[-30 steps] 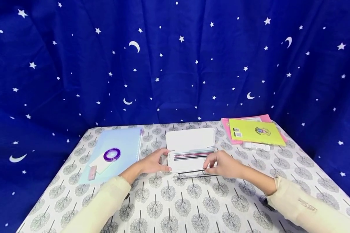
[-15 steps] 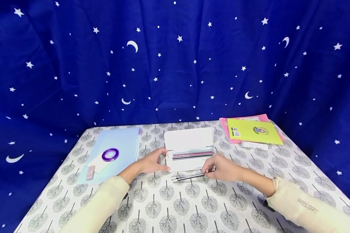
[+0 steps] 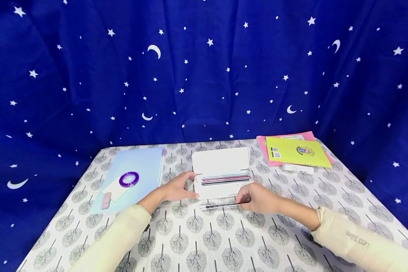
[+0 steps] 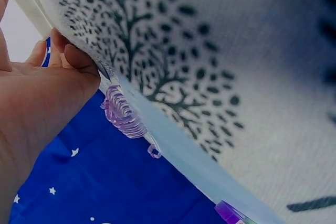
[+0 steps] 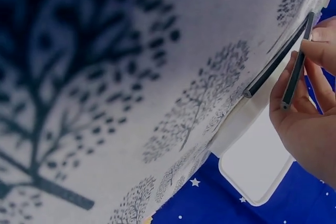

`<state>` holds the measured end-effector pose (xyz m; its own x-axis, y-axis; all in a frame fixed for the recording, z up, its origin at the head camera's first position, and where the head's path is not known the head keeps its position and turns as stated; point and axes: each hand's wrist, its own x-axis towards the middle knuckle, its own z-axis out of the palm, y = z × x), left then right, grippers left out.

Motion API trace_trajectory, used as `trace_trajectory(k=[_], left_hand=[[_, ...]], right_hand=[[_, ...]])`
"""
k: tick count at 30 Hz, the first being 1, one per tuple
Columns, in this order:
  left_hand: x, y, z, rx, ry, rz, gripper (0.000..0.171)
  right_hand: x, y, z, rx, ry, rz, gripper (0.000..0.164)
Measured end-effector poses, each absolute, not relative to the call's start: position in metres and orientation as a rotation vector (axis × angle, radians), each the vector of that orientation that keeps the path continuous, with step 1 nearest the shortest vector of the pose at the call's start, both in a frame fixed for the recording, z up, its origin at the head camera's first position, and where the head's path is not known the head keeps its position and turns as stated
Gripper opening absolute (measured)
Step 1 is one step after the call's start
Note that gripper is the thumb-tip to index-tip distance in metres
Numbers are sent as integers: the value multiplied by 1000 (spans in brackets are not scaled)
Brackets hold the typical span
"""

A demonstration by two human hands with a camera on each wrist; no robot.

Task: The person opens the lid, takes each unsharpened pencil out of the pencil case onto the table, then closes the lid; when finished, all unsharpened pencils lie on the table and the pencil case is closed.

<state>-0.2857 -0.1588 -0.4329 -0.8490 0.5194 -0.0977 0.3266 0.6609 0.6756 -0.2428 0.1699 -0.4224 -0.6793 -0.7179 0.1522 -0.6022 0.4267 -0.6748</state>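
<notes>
A white pencil case point(image 3: 212, 193) lies with its lid point(image 3: 221, 160) raised; several pencils point(image 3: 224, 179) rest inside. My left hand point(image 3: 177, 188) holds the case's left end, its thumb at the front corner and fingers farther back. Just in front of the case, my right hand point(image 3: 261, 197) pinches a dark pencil point(image 5: 297, 72) between thumb and fingers. A second dark pencil point(image 5: 274, 67) lies on the cloth close beside it. From the head view the two pencils nearly overlap.
On the left, a light-blue spiral notebook point(image 3: 139, 162) bears a purple tape roll point(image 3: 129, 179), a white card point(image 3: 117, 190) and a pink eraser point(image 3: 106, 200). Yellow point(image 3: 297, 152) and pink books point(image 3: 263, 145) lie back right, with a white tube point(image 3: 298, 169) before them.
My right hand has drawn the pencil slightly toward me, from the case's front edge down beside the pencil on the cloth. The left hand stays on the case.
</notes>
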Motion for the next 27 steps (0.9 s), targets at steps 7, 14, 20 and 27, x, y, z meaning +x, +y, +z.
trace_trajectory(k=[7,14,20,27], left_hand=[[-286,-159,-430,676,2602,971,81],[-286,-158,-430,698,2607,961,81],[-286,-158,-430,692,2609,956,81],[-286,-160,-431,689,2611,958,83]], right_hand=[[-244,167,-427,-1190,2568,-1007,14],[-244,163,-431,-1230,2614,-1022,16],[-244,162,-432,-1229,2621,-1010,18],[-242,159,-432,-1225,2656,-964,19]])
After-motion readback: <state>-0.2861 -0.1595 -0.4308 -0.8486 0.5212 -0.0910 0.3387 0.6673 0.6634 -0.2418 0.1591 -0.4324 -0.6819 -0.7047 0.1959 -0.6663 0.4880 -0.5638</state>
